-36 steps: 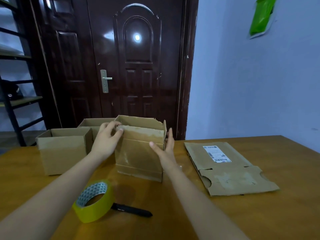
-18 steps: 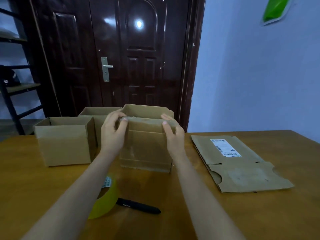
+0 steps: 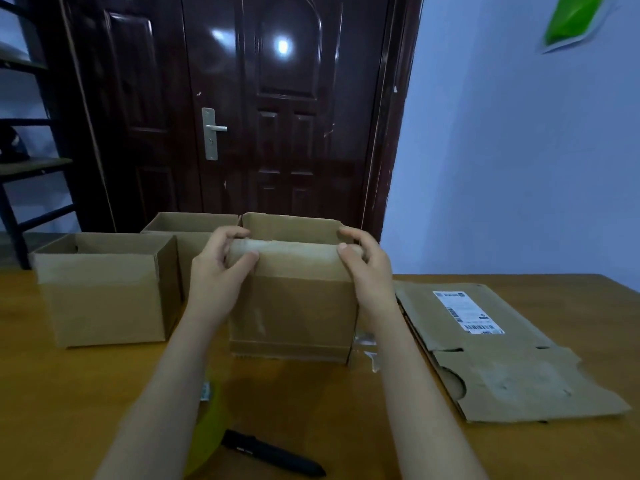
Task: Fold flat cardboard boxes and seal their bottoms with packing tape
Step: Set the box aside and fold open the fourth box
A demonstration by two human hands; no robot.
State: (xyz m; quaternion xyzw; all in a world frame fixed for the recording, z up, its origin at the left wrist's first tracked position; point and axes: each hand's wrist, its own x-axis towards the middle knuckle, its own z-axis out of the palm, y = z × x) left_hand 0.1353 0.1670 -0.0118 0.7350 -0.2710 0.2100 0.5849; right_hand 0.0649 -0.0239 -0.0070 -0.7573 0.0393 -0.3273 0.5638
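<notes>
- Head view, hands: my left hand (image 3: 221,271) and right hand (image 3: 367,268) both grip the near top flap of the middle box (image 3: 294,306), one at each upper corner; on each, the fingers curl over the flap's edge while the thumb presses its front face.
- Head view, task thing: that box stands upright on the wooden table (image 3: 69,393), top open, straight ahead of me.
- Head view, left side: two more open boxes, one (image 3: 104,292) just beside the middle box and another (image 3: 187,226) behind it.
- Head view, right side: I see a flat cardboard sheet (image 3: 502,355) with a white label lying apart from the box.
- Head view, near edge: a yellow-green tape roll (image 3: 207,427), partly hidden by my left forearm, with a black pen (image 3: 273,457) just beside it.
</notes>
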